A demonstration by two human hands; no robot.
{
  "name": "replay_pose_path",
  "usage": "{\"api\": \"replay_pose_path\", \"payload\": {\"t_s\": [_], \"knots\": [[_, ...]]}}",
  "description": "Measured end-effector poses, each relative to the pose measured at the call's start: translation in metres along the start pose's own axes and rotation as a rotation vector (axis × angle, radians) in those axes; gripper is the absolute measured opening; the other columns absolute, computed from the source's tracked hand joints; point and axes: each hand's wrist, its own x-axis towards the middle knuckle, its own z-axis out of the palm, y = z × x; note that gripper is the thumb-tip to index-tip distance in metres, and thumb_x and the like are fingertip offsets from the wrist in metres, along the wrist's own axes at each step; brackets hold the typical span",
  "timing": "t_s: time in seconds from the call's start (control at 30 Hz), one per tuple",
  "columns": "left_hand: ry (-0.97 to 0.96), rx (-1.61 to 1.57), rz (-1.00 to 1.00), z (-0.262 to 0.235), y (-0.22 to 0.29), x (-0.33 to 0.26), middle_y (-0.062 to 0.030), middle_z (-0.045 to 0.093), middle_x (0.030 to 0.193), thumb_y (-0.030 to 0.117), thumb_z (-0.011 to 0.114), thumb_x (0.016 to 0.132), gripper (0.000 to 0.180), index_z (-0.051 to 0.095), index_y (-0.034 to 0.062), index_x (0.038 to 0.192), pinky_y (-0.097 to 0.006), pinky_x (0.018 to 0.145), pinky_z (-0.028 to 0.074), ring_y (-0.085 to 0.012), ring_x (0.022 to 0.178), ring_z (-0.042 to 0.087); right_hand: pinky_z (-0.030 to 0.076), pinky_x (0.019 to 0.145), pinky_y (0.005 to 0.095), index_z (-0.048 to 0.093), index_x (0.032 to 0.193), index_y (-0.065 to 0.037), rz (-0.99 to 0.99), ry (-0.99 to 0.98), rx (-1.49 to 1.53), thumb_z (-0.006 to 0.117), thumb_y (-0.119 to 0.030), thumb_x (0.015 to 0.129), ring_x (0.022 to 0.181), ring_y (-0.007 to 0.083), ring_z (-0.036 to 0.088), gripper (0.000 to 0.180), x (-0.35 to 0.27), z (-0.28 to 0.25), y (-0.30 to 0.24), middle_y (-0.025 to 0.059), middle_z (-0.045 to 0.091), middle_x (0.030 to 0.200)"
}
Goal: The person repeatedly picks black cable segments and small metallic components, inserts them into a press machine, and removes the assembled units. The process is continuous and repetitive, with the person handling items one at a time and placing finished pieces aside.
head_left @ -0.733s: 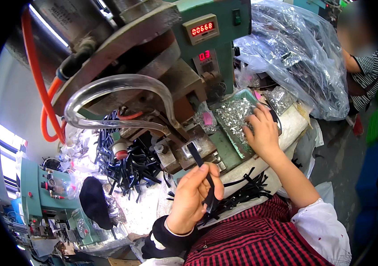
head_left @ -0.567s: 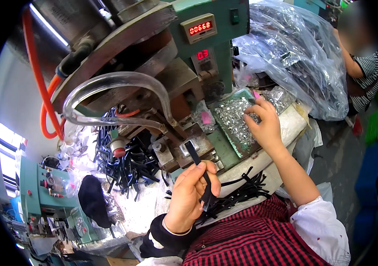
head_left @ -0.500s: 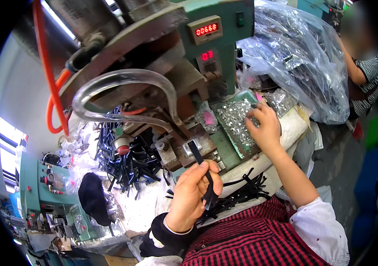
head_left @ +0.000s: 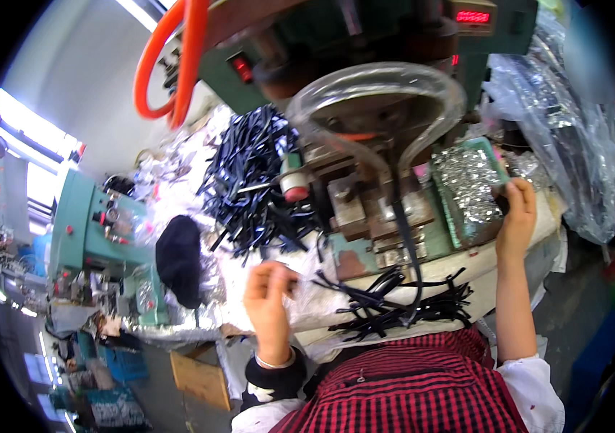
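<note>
The left hand [head_left: 270, 296] is curling at centre-left, grip too blurred to tell; the right hand [head_left: 519, 211], equally unclear, is bending by the tray [head_left: 496, 160]. At centre-right, a black strap [head_left: 407, 240] is running downward from the press [head_left: 347, 203] onto loose straps [head_left: 441, 307] near the bench's edge [head_left: 491, 258], apart from the left hand.

A black strap [head_left: 407, 240] hangs off the metal block [head_left: 417, 206]

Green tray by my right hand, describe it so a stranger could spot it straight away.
Find the green machine with the clear looped hose. Just right of its base, by your right hand, sits the green tray. Unlike the black strap pile left of the hose, it holds many small, shiny silver pieces.
</note>
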Motion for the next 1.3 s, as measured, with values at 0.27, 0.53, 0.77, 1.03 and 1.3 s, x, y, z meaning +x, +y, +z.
{"api": "replay_pose_path", "payload": {"t_s": [0.27,0.53,0.77,1.03,1.3], "knots": [[-0.120,1.109,0.726,-0.031,-0.032,0.063,-0.0072,0.063,0.091,0.002,0.077,0.070,0.019,0.073,0.0090,0.088,-0.040,0.078,0.045,-0.0298,0.089,0.057,0.042,0.071,0.0177,0.064,0.101,0.000,-0.029,-0.134,-0.093,0.065,-0.005,0.096,0.078,0.0023,0.055,0.006,-0.007,0.058,0.003,-0.0031,0.063,0.088],[-0.162,1.223,0.756,-0.028,-0.076,0.079,-0.0103,0.062,0.111,0.006,0.073,0.073,0.024,0.075,0.0125,0.096,-0.043,0.085,0.045,-0.0327,0.102,0.057,0.048,0.087,0.0254,0.069,0.097,0.000,-0.206,-0.103,-0.448,0.070,-0.004,0.091,0.091,0.0105,0.062,0.008,-0.021,-0.001,-0.004,0.0032,0.068,0.094],[-0.236,1.312,0.728,-0.032,-0.078,0.088,-0.0109,0.062,0.104,-0.001,0.065,0.066,0.026,0.072,0.0075,0.090,-0.042,0.077,0.046,-0.0317,0.095,0.057,0.047,0.099,0.0402,0.074,0.090,-0.005,-0.367,-0.460,-0.409,0.079,-0.011,0.079,0.113,0.0324,0.063,0.014,-0.045,0.080,-0.076,0.0192,0.069,0.111],[0.100,0.558,0.462,-0.013,-0.028,0.071,-0.0059,0.072,0.083,0.016,0.062,0.101,0.014,0.069,0.0041,0.096,-0.027,0.060,0.047,-0.0122,0.066,0.062,0.044,0.101,0.0370,0.073,0.091,0.001,-0.074,-0.446,-0.108,0.076,-0.008,0.082,0.112,0.0298,0.063,0.013,-0.061,0.117,-0.057,0.0175,0.069,0.108],[-0.349,-0.244,0.067,0.031,0.068,0.019,-0.0070,0.060,0.073,0.025,0.045,0.107,0.027,0.058,0.0011,0.108,-0.021,0.055,0.036,-0.0086,0.059,0.048,0.043,0.104,0.0359,0.071,0.105,0.001,0.123,-0.557,-0.005,0.072,-0.009,0.086,0.123,0.0283,0.059,0.022,-0.075,0.124,-0.092,0.0199,0.066,0.120]]}}
